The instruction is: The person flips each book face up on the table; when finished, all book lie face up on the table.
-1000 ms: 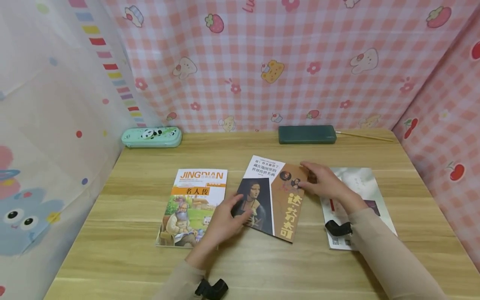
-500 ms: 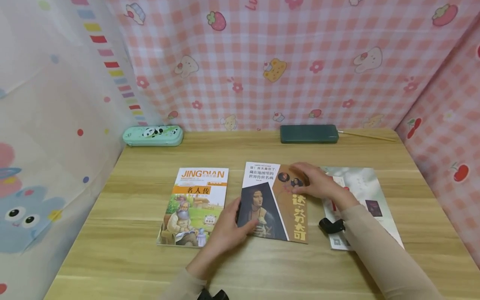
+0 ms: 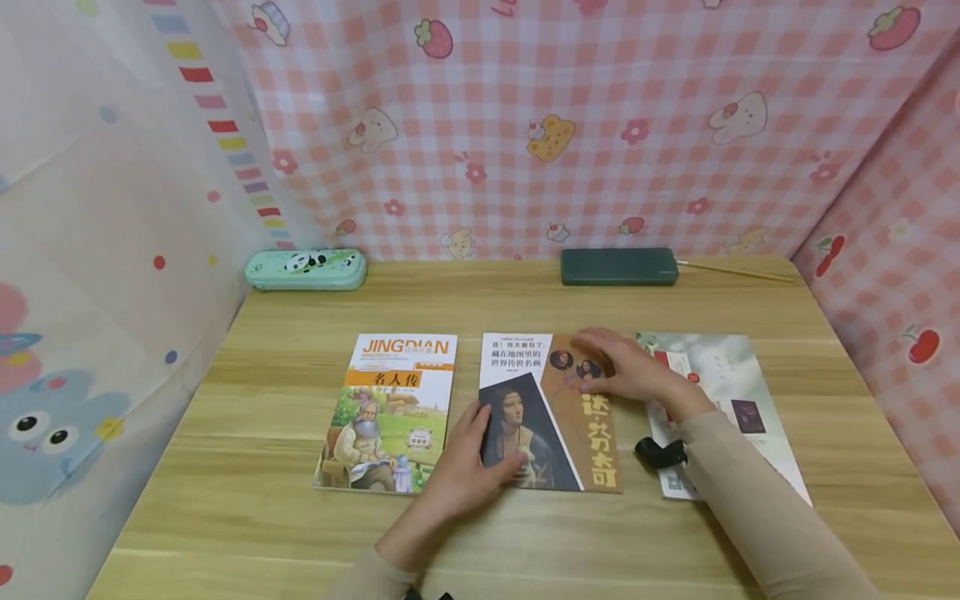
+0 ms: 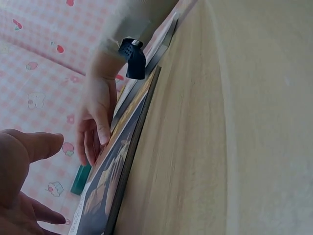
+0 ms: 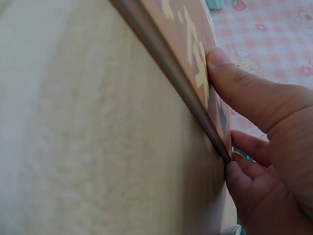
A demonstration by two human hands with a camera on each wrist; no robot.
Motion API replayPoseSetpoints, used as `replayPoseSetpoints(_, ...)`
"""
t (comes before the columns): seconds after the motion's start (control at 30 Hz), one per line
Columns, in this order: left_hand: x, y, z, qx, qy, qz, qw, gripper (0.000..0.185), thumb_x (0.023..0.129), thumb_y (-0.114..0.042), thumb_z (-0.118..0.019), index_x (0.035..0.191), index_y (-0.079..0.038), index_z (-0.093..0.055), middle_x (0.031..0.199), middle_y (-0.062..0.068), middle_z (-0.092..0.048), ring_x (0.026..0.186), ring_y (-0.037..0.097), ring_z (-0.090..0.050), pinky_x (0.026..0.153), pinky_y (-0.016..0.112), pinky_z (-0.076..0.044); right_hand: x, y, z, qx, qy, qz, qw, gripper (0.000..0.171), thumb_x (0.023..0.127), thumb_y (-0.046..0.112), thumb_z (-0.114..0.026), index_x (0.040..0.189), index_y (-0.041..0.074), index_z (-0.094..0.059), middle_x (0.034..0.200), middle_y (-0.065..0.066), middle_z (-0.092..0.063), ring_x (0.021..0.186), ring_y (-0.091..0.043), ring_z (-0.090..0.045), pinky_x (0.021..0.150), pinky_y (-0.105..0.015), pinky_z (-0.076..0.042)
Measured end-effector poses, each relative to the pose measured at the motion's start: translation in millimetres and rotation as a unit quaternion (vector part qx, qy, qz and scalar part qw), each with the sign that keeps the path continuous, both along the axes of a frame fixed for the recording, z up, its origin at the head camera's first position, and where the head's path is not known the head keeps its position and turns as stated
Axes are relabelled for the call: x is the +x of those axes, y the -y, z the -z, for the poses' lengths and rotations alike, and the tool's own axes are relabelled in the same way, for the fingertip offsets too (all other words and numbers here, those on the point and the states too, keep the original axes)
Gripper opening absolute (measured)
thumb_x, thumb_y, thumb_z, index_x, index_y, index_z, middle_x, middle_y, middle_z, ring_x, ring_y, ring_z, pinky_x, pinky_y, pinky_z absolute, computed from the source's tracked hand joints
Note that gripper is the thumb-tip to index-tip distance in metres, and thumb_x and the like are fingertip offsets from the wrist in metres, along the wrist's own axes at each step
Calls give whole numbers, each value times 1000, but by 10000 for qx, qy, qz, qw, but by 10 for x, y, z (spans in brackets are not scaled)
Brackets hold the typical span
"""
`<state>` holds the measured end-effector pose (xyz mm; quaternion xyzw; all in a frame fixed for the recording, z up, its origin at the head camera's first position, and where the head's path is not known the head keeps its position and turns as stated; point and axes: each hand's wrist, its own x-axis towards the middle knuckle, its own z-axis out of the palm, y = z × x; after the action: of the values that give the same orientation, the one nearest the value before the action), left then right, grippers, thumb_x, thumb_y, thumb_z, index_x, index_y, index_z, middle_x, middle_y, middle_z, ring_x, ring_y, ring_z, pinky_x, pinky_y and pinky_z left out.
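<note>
A book (image 3: 555, 417) with a portrait painting and a brown panel lies flat in the middle of the table, nearly square to the front edge. On its upper right corner is my right hand (image 3: 626, 367); in the right wrist view the thumb (image 5: 227, 71) presses the cover while the fingers meet the book's edge, pinching it. My left hand (image 3: 468, 462) is spread at the lower left edge, its thumb reaching over the portrait. The left wrist view has this thumb (image 4: 46, 146) raised off the cover.
To the left lies an orange and white book (image 3: 386, 417). A pale green book (image 3: 742, 383) sits on the right, partly under my right forearm. Along the back edge are a mint panda pencil case (image 3: 307, 271), a dark green case (image 3: 618, 267) and a thin brush (image 3: 738, 271).
The portrait book has turned from a tilt to nearly straight and settled slightly nearer to me. Both hands moved with it, the right one shifting a little left.
</note>
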<state>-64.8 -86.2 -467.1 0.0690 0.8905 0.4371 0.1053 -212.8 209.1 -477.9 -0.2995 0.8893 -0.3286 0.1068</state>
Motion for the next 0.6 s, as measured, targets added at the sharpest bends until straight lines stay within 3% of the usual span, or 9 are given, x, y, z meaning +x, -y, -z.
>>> replayPoseSetpoints(0.33, 29, -52, -67, -69, -100, 94, 9999, 91, 91, -47, -71, 155, 4, -32, 164, 24, -22, 149, 44, -23, 118, 62, -25, 42, -15, -81, -10, -122, 273, 9996, 77, 87, 25, -82, 150, 0, -43, 155, -26, -38, 143, -46, -32, 117, -63, -27)
replayPoseSetpoints(0.47, 11, -150, -100, 88, -242, 371, 9990, 91, 92, -48, -70, 156, 2, -30, 164, 23, -22, 149, 43, -24, 118, 62, -24, 61, -93, -181, -6, -76, 516, 9986, 74, 92, 28, -77, 152, 2, -41, 157, -24, -36, 144, -46, -31, 116, -65, -27)
replayPoseSetpoints(0.6, -16, -285, -110, 280, -382, 658, 9967, 89, 92, -45, -71, 156, 2, -31, 162, 25, -26, 150, 41, -24, 120, 57, -24, 76, -215, -246, -144, 71, 696, 9974, 72, 94, 30, -75, 152, 3, -41, 156, -23, -39, 139, -48, -38, 111, -64, -36)
